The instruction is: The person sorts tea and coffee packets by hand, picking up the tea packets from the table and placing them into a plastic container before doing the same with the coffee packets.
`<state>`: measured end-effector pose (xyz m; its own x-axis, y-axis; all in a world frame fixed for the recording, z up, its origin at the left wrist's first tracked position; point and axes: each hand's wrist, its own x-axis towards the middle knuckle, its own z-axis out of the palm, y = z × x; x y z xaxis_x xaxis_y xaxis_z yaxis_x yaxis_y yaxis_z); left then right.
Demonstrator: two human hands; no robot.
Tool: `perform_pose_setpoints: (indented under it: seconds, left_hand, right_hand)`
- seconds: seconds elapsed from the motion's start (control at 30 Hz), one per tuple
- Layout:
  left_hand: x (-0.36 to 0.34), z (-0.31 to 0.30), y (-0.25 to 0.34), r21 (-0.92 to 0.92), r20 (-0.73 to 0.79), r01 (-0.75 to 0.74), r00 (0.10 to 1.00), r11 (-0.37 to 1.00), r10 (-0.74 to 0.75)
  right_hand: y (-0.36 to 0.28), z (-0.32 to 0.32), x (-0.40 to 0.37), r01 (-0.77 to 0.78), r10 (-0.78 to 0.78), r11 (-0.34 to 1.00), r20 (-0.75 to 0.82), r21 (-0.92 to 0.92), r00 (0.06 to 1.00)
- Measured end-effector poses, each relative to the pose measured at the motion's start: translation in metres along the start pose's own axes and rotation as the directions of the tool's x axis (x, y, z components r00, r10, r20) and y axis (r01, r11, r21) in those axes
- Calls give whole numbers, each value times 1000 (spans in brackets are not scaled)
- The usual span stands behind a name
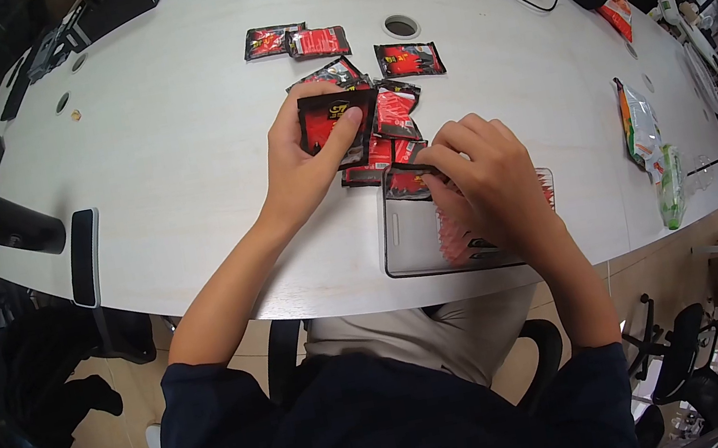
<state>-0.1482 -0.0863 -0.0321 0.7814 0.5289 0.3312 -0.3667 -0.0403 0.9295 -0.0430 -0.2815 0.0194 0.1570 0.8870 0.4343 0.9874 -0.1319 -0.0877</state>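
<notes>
White tabletop (177, 159) with loose sachets (409, 59) at centre. Left hand (303, 162) grip closed on dark sachet (332, 119) over the pile. Right hand (486, 188) grip pinches red sachet (407, 182) at clear pouch (411, 248) mouth, near tabletop edge.

The red and black packet (337, 123) is flat and shiny. The left hand (301, 162) holds it, thumb on the front, with the fingers behind it. A second red packet (406, 182) is pinched by the fingertips of the right hand (485, 184), right at the open top of the clear pouch (409, 239). The clear pouch lies flat under the right hand. A bunch of red packets (457, 244) shows inside it, just under the palm.
</notes>
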Motion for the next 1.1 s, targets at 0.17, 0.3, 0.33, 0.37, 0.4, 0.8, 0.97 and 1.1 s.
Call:
perform_pose_setpoints:
  seconds: [0.17,0.3,0.33,0.37,0.4,0.8,0.97,1.1]
  left_hand:
    - [-2,-5,-2,52,25,-30,999,998,29]
    - [1,-9,-3,181,90,-333,943,925,322]
    - [1,-10,0,200,124,-390,920,899,372]
    - [0,-11,1,199,127,-392,919,898,373]
    - [-2,-10,2,168,148,-405,912,899,383]
    - [-10,5,11,-163,209,-381,888,910,410]
    - [-4,-1,16,227,496,-375,839,899,225]
    - [-11,13,18,358,495,-308,863,882,100]
  right_hand:
    - [0,-1,0,-37,37,999,14,32,999]
    - [3,-16,4,-72,77,991,-43,112,996]
    - [5,-22,6,-88,101,985,-87,146,991]
    - [6,-27,9,-90,103,985,-89,144,991]
    - [7,-32,12,-66,100,974,-149,217,984]
    - [-2,-48,31,51,128,872,-328,487,936]
    - [13,-77,2,-38,242,834,-304,550,921]
    - [5,-76,-10,-143,184,797,-10,587,983]
